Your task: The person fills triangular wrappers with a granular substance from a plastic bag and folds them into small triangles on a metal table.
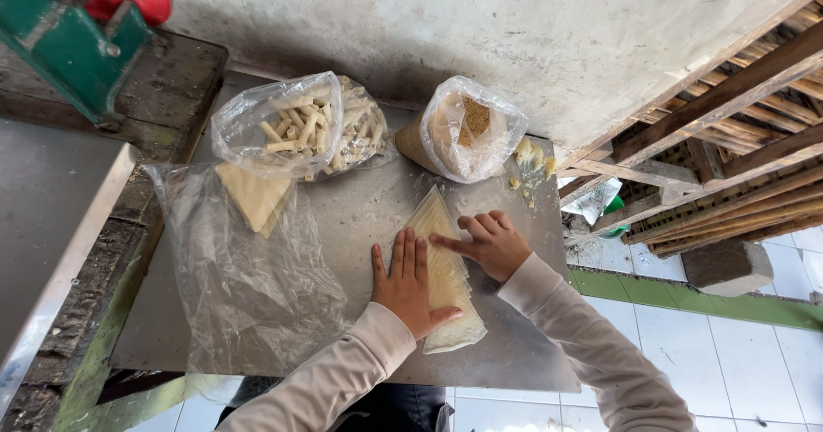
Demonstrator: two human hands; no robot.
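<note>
Metal worktop (360, 218) stood against a stained, whitewashed wall, with tiled floor showing at 4 o'clock. Left hand (408, 283) lay flat, fingers spread close together, pressing the near edge of a stack of thin pale wrapper sheets (441, 261) cut in a triangle at the centre of the top. Right hand (490, 242) rested on the same stack, forefinger extended toward 9 o'clock and touching the top sheet, other fingers curled; nothing pinched yet. Top sheet appeared not yet lifted away. At 11 o'clock, an open clear bag of finished rolled sticks (296, 123) sat well filled. At 12 o'clock, a bag of crumbs (470, 128). At 9 o'clock, a few folded sheets (250, 194) lay under loose plastic film (249, 286). Judged: many rolls done, thick stack left.
</note>
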